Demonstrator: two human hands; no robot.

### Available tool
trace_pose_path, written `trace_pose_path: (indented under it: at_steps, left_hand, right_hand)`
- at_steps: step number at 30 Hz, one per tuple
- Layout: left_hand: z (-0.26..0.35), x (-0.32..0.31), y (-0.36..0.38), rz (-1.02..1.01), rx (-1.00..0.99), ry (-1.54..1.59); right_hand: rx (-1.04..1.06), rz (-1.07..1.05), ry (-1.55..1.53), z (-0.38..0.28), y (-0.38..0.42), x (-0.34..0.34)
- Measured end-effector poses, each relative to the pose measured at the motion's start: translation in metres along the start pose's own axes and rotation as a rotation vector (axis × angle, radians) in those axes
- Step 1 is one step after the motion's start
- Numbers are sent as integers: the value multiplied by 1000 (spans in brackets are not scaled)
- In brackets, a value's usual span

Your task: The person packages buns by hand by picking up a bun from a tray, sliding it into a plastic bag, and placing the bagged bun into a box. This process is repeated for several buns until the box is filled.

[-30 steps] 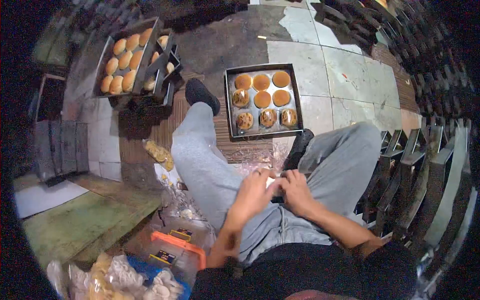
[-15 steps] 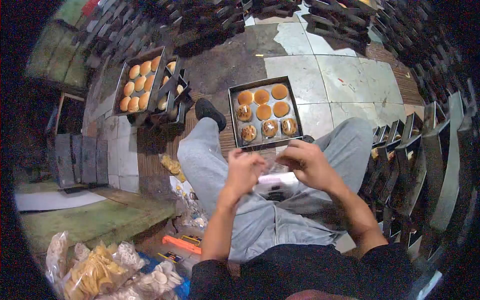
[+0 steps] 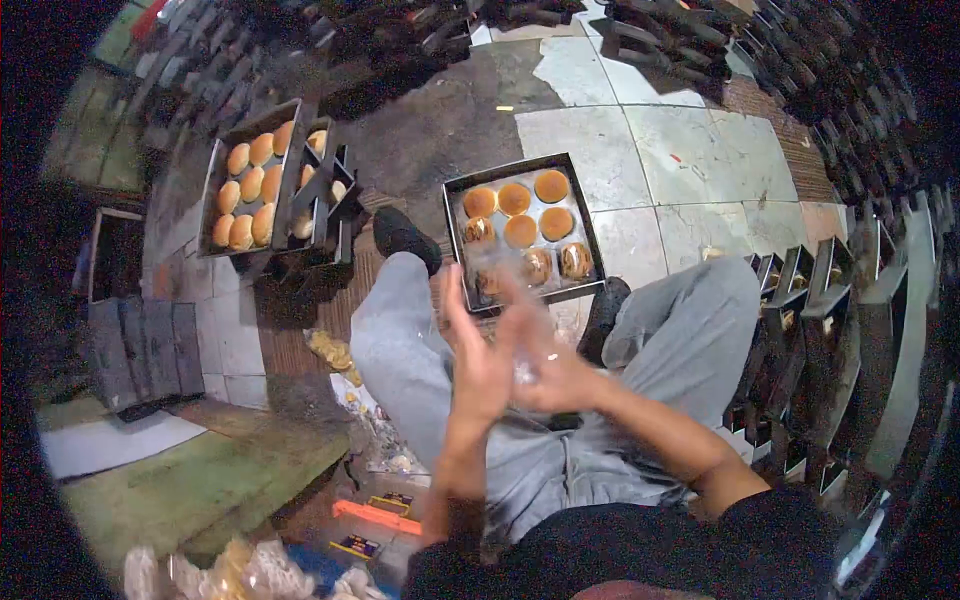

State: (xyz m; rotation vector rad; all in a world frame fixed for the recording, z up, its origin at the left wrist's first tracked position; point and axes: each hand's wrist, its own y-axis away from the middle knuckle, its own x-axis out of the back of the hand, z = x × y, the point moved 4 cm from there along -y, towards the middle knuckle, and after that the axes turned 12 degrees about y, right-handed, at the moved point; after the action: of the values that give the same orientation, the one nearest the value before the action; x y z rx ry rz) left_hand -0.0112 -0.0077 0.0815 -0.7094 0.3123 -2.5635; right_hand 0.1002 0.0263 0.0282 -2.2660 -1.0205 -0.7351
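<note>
My left hand (image 3: 482, 370) is raised over my lap, its fingers stretched out and pointing forward. Against its palm side lies my right hand (image 3: 562, 382), its fingers smeared by motion. A shiny bit of clear plastic (image 3: 523, 371) shows between the two palms; I cannot tell which hand grips it. Just beyond the fingertips sits a square dark metal tray (image 3: 596, 232) lined with pale paper. It holds round buns: plain golden-brown ones (image 3: 551, 186) at the back, and ones with dark streaked tops in clear wrap (image 3: 575, 260) along the front and left. Blurred fingers overlap the front-left buns.
At left, a tray of plain buns (image 3: 250, 185) rests on stacked trays. Upright dark trays (image 3: 830, 330) line the right side. An orange tool (image 3: 375, 517) and plastic bags (image 3: 240, 575) lie at lower left. Pale tiles (image 3: 680, 160) cover the floor beyond the tray.
My hands have come together from holding a clear plastic bag with pink print between them. The left fingers have straightened, and the view has shifted slightly.
</note>
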Motion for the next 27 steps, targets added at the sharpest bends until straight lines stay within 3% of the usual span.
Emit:
trace_pose_path:
  at_steps: [2,4,5,6,7,8,9,11,12,13,14,15,16,18,20,21,22,24,26,27]
  left_hand:
    - [-64,-2,3,89,759,946]
    - [-100,37,-14,489,844,861]
    - [-125,57,-22,643,766,746]
    - [-148,74,-26,789,686,621]
    - [-159,83,-32,797,709,615]
    - [-159,92,-39,756,725,751]
    - [-160,100,-41,716,739,882]
    - [-168,98,-32,672,797,978]
    - [-173,94,-31,615,824,1091]
    - [-180,99,-32,641,836,1077]
    - [-182,99,-35,509,834,1111]
    - [-183,98,-38,370,824,1144]
    - [-183,97,-39,384,832,1137]
    - [-174,89,-45,392,819,1119]
    - [-156,80,-55,384,773,1104]
    - [-146,80,-61,373,737,1097]
    - [-143,80,-62,371,711,1093]
    - [-153,71,-51,468,721,1390]
    - [-153,67,-47,536,723,1419]
    - [-150,65,-45,552,724,1334]
  right_hand:
    - [-195,173,-458,-23,-22,-36]
    - [-104,98,-397,-11,-51,-53]
    - [0,46,-341,-1,-66,-61]
    - [-120,5,-182,40,-77,-80]
    - [-232,-44,-22,97,-87,-104]
    - [-601,-203,-29,166,-95,-129]
    - [-739,-119,187,241,-82,-153]
    - [-654,-291,440,347,-87,-148]
    - [-575,-58,765,424,-74,-163]
    - [-650,-147,822,494,-54,-180]
    - [-794,-122,719,465,-72,-148]
    - [-863,-80,610,524,-48,-163]
    - [-1047,-270,700,518,-56,-150]
    - [-1259,-358,635,495,-75,-132]
    - [-1086,-243,777,455,-77,-134]
    - [-932,-32,184,487,-52,-154]
    - [-981,-5,18,517,-22,-177]
    - [-958,172,-378,432,-34,-137]
    - [-1095,325,-989,375,-23,-122]
    - [-1020,337,-1217,303,-35,-94]
